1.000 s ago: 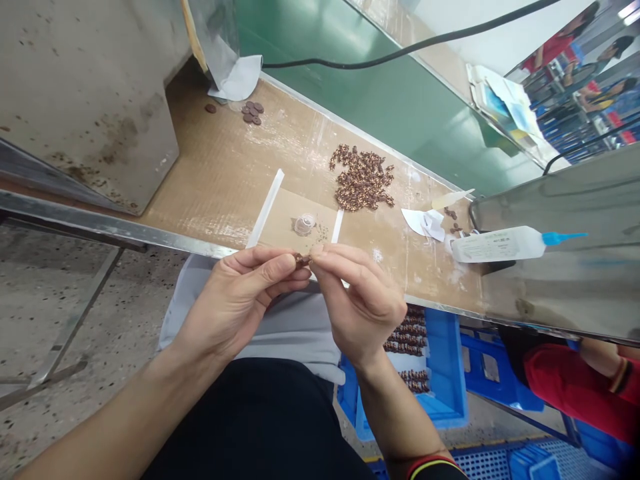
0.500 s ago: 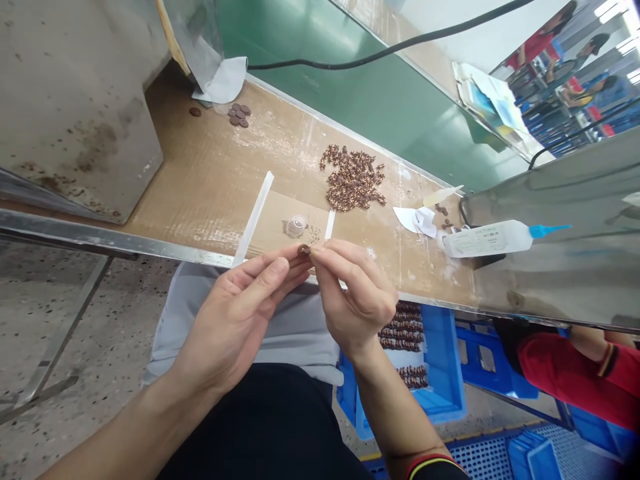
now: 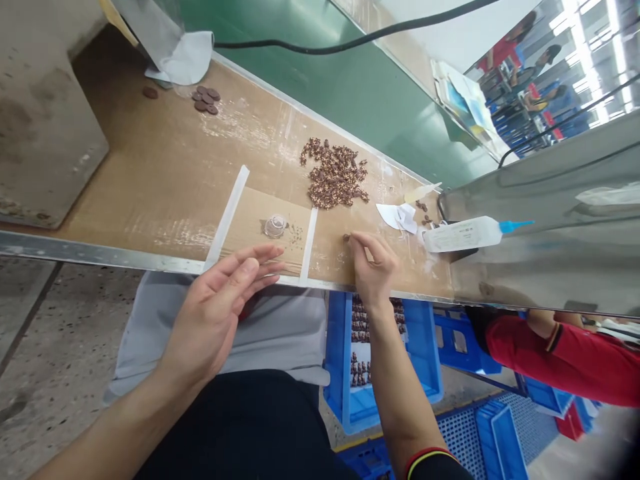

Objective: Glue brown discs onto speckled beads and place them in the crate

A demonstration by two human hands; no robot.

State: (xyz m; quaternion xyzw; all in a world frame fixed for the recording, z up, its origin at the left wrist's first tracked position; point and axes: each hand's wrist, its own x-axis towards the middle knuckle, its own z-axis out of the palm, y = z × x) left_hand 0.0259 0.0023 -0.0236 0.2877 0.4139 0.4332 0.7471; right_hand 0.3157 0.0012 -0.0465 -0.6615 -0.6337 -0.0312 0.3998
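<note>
Head view: brown worktable bordered by a metal front edge, bare board left of the white strips. Left hand open, empty, at that edge. Right hand pinching a small brown part (on the board, below the parts pile).

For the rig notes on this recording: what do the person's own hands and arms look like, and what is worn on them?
Both the left hand and the right hand are bare, with no gloves or rings visible. Both forearms are uncovered, with no sleeves reaching them. Near the right elbow sits a dark cuff edged with red and yellow stripes. No watch shows.
</note>
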